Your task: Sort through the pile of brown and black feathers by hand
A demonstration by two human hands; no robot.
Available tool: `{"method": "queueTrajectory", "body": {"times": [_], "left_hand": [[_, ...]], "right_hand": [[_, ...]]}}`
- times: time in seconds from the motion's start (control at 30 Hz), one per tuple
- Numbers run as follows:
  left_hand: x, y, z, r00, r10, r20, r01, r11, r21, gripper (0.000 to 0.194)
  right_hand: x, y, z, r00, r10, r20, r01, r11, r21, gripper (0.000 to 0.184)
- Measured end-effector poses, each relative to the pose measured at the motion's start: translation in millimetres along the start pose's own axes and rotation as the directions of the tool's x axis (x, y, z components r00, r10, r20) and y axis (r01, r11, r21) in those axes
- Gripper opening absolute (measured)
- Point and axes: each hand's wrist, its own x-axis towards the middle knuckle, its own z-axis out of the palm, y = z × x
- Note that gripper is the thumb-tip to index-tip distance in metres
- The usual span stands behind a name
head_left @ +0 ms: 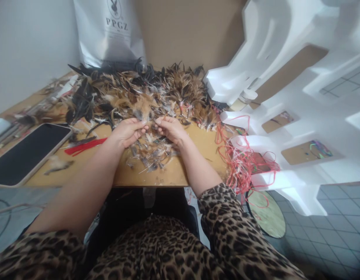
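My left hand (131,132) is closed in a pinch over the middle of the table. A fluffy brown feather tuft (143,107) rises from its fingertips. Close beside it, my right hand (170,130) also pinches, thumb against forefinger, on what looks like a thin feather; the fingertips partly hide it. Below both hands lies a scatter of small loose brown and white feathers (153,153). Just beyond them spreads a large heap of brown and black feathers (118,91). Bundled brown feathers (184,83) with pinkish-red ties stand at its right side.
A phone (29,153) lies at the left, with red strips (85,146) near my left wrist. Tangled pink-red string (241,163) hangs over the right side by a white moulded plastic piece (308,112). A silver printed bag (109,39) stands behind the heap.
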Motion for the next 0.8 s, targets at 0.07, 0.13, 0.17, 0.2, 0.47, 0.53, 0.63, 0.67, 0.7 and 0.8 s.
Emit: {"method": "queueTrajectory", "body": {"times": [0.07, 0.13, 0.17, 0.2, 0.47, 0.53, 0.63, 0.67, 0.7, 0.8], "left_hand": [[-0.5, 0.6, 0.1, 1.0, 0.003, 0.021, -0.003, 1.0, 0.004, 0.016], [-0.9, 1.1, 0.0, 0.999, 0.01, 0.04, -0.011, 1.0, 0.019, 0.017], [-1.1, 1.4, -0.3, 0.999, 0.016, 0.047, -0.017, 1.0, 0.024, 0.017], [-1.2, 1.7, -0.6, 0.998, 0.023, 0.053, -0.024, 0.999, 0.026, 0.017], [-5.0, 5.0, -2.2, 0.987, 0.005, 0.162, -0.006, 1.0, 0.007, 0.009], [-5.6, 4.4, -1.7, 0.983, 0.001, 0.183, -0.007, 0.999, 0.033, 0.007], [-5.4, 2.9, -0.9, 0.983, 0.004, 0.181, -0.019, 0.997, 0.081, 0.007], [-5.2, 2.4, -0.7, 0.984, 0.007, 0.178, -0.024, 0.995, 0.094, 0.008], [-5.0, 2.0, -0.6, 0.985, 0.01, 0.172, -0.029, 0.994, 0.107, 0.009], [-4.5, 0.9, -0.2, 0.988, 0.023, 0.154, -0.047, 0.988, 0.151, 0.009]], "right_hand": [[-1.2, -2.8, -2.0, 1.0, 0.006, 0.012, -0.006, 1.0, -0.011, 0.032], [-1.7, -4.5, -4.0, 1.0, -0.005, 0.001, 0.005, 0.999, -0.035, 0.033], [-1.7, -4.9, -4.9, 1.0, -0.016, -0.01, 0.015, 0.998, -0.053, 0.033], [-1.4, -5.3, -5.7, 0.999, -0.029, -0.022, 0.028, 0.997, -0.075, 0.032], [-2.1, -7.4, -4.9, 0.983, -0.141, -0.118, 0.118, 0.976, -0.184, 0.028], [-4.0, -7.1, -0.8, 0.994, -0.089, -0.061, 0.079, 0.987, -0.142, 0.03], [-6.3, -4.8, 7.1, 0.999, -0.04, 0.016, 0.041, 0.996, -0.083, 0.031], [-6.6, -3.6, 9.4, 0.999, -0.037, 0.024, 0.038, 0.997, -0.064, 0.031], [-6.5, -2.2, 11.3, 0.999, -0.037, 0.023, 0.038, 0.998, -0.048, 0.032], [-4.4, 2.9, 13.5, 0.998, -0.055, 0.002, 0.055, 0.998, -0.021, 0.033]]}}
